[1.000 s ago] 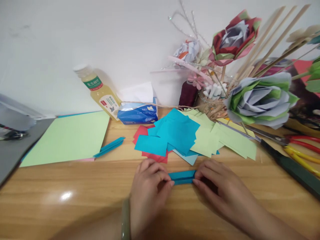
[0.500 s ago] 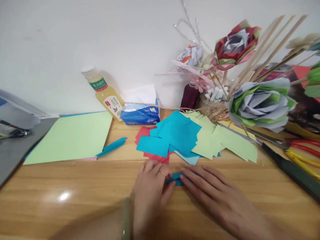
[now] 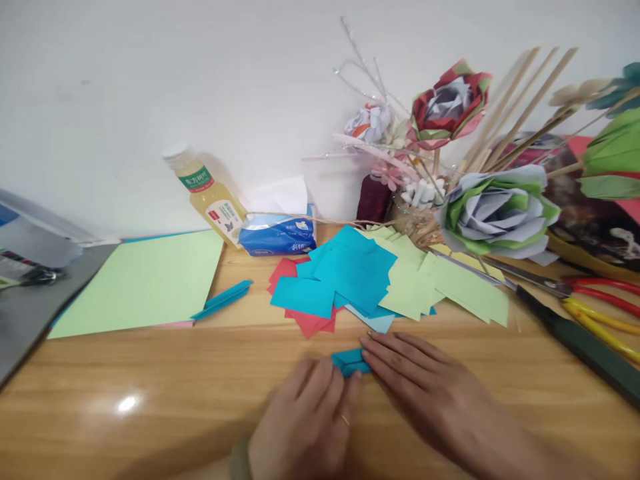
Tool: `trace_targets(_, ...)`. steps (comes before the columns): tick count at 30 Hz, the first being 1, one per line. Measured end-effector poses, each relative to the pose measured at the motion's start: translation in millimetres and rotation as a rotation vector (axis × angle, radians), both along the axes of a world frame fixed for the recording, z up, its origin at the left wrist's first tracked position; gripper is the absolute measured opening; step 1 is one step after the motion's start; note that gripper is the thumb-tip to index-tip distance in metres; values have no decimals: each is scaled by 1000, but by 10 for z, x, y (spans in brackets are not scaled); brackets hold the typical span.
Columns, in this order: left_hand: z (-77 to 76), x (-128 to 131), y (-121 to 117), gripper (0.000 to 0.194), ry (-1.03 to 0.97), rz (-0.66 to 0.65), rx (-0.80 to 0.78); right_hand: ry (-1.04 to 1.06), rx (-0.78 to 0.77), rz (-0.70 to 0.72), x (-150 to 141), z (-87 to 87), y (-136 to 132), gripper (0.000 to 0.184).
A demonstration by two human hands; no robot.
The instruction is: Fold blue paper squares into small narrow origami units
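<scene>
A strip of folded blue paper (image 3: 349,362) lies on the wooden table in front of me. My left hand (image 3: 311,413) is closed at its left end, with curled fingers and the thumb against the near edge. Flat across the right end rests my right hand (image 3: 425,387), its fingers stretched out and pressing the paper down; that end is hidden beneath them. Just beyond my hands is a loose pile of blue paper pieces (image 3: 357,270), with red paper pieces (image 3: 307,323) and light green paper pieces (image 3: 413,287) around it. Another folded blue strip (image 3: 223,300) lies to the left.
Large green sheets (image 3: 145,283) lie at the left. Along the wall stand a drink bottle (image 3: 215,200) and a tissue pack (image 3: 277,233). Paper flowers (image 3: 500,210) and sticks rise at the right, above red-handled scissors (image 3: 600,287) and a dark-handled tool (image 3: 575,340).
My left hand has drawn nearer to me and turned, uncovering more of the folded paper's left end. My right hand stays flat over the other end. The camera view has shifted slightly.
</scene>
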State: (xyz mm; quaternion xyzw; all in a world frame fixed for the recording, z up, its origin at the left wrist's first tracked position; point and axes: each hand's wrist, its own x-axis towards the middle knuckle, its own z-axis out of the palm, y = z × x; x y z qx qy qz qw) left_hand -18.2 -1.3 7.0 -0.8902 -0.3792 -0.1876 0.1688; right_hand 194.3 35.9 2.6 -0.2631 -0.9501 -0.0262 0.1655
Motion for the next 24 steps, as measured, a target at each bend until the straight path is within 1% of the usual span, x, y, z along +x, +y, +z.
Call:
trace_targets(2,-31,-4,-56,36,63,14,3,-39,-41,-18,6,17,-20,41)
trace_targets(6,-90,-20,-99,36,181,38,-43,-121,-92,-9,24,61,-38,54)
trace_targets(11,-63,-7,-53,38,230,16,-50,-93,-118,-9,48,13,-17,63)
trace_targets(14,-52,-8,-41,42,262,6,-61,-130,-78,3,50,5,-20,64)
trace_targets(18,-73,-25,-50,39,268,7,-81,-125,-27,5,71,54,-43,64)
trace_targets(20,-72,-26,-44,39,251,-3,-81,-107,-8,44,91,73,-49,62)
trace_targets(22,-59,-25,-30,39,251,-12,-85,-105,-12,79,110,73,-49,60)
trace_targets(24,-45,-31,-18,38,265,-16,-93,-107,-42,74,123,56,-48,62)
